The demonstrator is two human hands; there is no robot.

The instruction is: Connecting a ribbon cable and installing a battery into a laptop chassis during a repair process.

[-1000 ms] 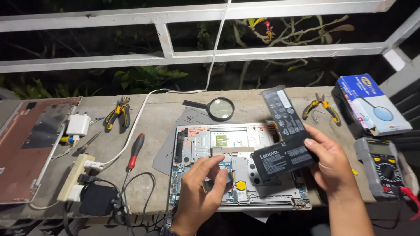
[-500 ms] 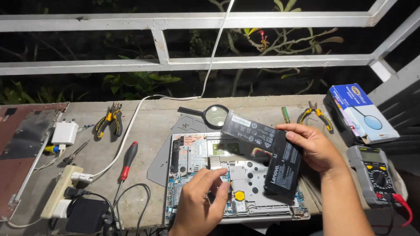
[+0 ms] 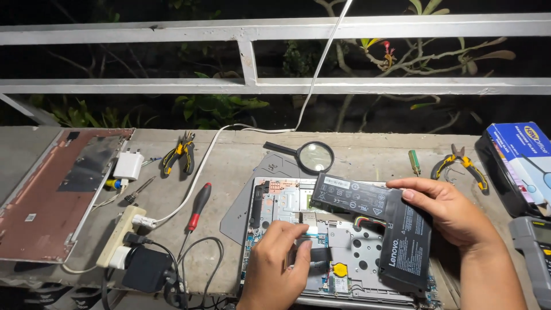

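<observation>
An opened laptop (image 3: 275,198) lies bottom-up on the concrete ledge, its circuit board and a round yellow coin cell showing. My right hand (image 3: 450,215) grips a black L-shaped battery pack (image 3: 376,224) by its corner and holds it tilted just above the laptop's right half, with thin coloured wires trailing from it. My left hand (image 3: 278,270) rests on the board near the middle, fingertips on a dark ribbon or connector (image 3: 313,252).
A magnifying glass (image 3: 313,155) lies behind the laptop. Left of it are a red-handled screwdriver (image 3: 198,206), yellow-handled pliers (image 3: 178,152), a power strip (image 3: 120,235) with a black adapter, and the removed reddish bottom cover (image 3: 51,189). A second pair of pliers (image 3: 462,166), a blue-and-white box (image 3: 525,161) and a multimeter (image 3: 536,252) sit right.
My right hand has turned the battery pack and lowered it toward the laptop's right side. My left hand has stayed on the board. The view has shifted slightly.
</observation>
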